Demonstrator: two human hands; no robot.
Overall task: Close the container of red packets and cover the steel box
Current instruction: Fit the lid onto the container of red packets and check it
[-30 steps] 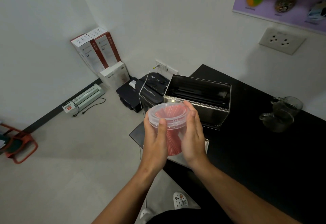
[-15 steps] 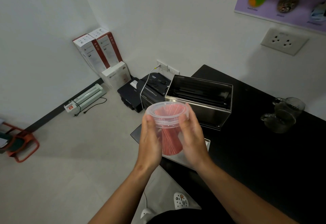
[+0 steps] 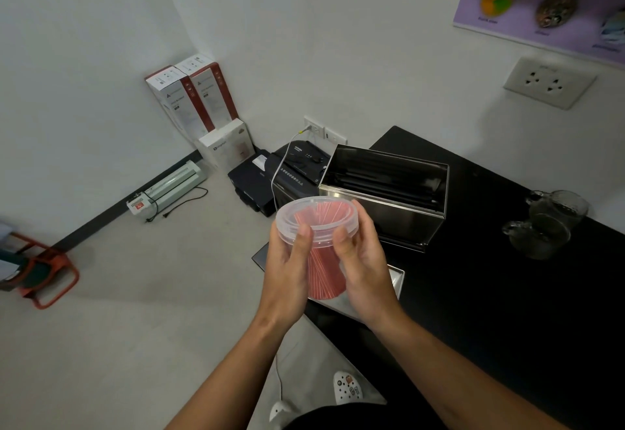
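Observation:
A clear round plastic container [image 3: 323, 262] full of thin red packets is held up in front of me over the table's left corner. Its clear lid [image 3: 316, 216] sits on top. My left hand [image 3: 287, 269] grips its left side with the thumb on the lid's rim. My right hand [image 3: 363, 260] grips the right side, thumb on the rim too. Behind them the steel box [image 3: 385, 208] stands open on the black table, dark items inside. A flat steel lid [image 3: 394, 282] lies on the table under my right hand, mostly hidden.
The black table [image 3: 490, 294] runs to the right, with two glass mugs [image 3: 544, 223] near the wall. On the floor to the left are a black shredder [image 3: 297, 169], a printer, white boxes [image 3: 199, 101], a laminator [image 3: 169, 187] and an orange stool [image 3: 44, 270].
Both hands have shifted around the container and both thumbs now press on the lid's rim. The container stays in front of the steel box.

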